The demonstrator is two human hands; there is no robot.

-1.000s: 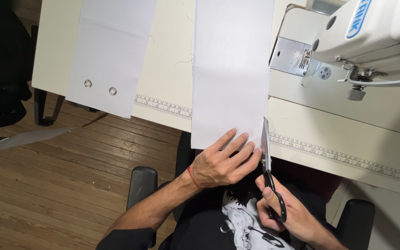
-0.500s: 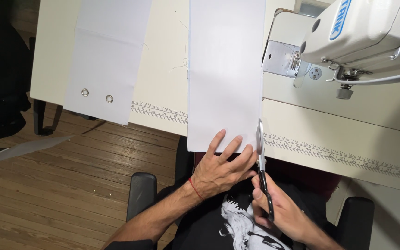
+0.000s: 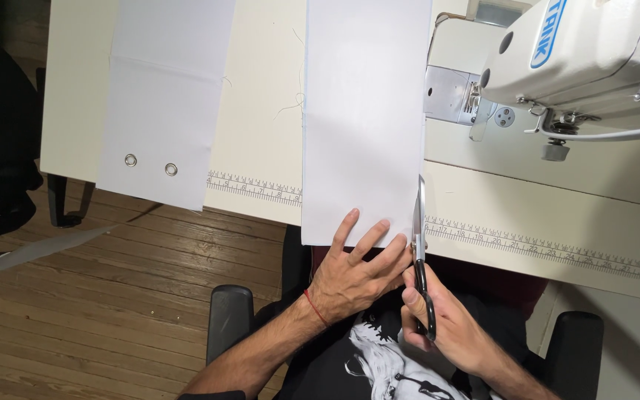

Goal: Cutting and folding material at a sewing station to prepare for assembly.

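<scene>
Both hands work: left hand (image 3: 353,278) flat on white fabric (image 3: 363,126), right hand (image 3: 450,326) gripping scissors (image 3: 419,244).

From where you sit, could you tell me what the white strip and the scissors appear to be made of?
White strip: likely woven fabric, matte, with a faint fold line; stiff paper cannot be excluded. Scissors: bright, reflective metal blades; dark handles, probably plastic or coated, in the right hand. The left hand presses the strip flat.
</scene>
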